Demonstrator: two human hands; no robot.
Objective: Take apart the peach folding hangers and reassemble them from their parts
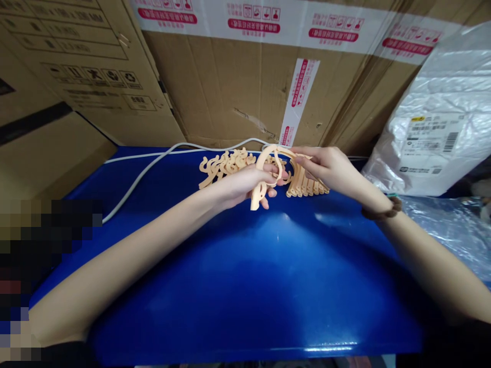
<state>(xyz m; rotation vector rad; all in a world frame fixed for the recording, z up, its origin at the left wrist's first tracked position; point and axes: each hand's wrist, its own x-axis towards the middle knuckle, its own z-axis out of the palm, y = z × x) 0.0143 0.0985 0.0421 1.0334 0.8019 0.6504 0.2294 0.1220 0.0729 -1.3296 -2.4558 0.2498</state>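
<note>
My left hand (pixel 255 180) is closed around a pale, curved wooden piece (pixel 265 157) held above the blue table. The piece has a hook-like bend and a small slot near its lower end; a thinner curved strip shows beside it, and I cannot tell if the two are joined. My right hand (pixel 332 166) pinches the far end of the curved piece with thumb and forefinger. Under my right hand stands a neat row of similar wooden pieces (pixel 307 187), partly hidden by the fingers. A loose heap of S-shaped wooden pieces (pixel 230 162) lies behind my left wrist.
The blue table (pixel 238 286) spreads out in front of me. Cardboard boxes (pixel 230 87) wall off its back and left. A white cable (pixel 146 176) runs along the rear. At right are a white plastic parcel (pixel 433 117) and clear plastic wrap (pixel 448 227).
</note>
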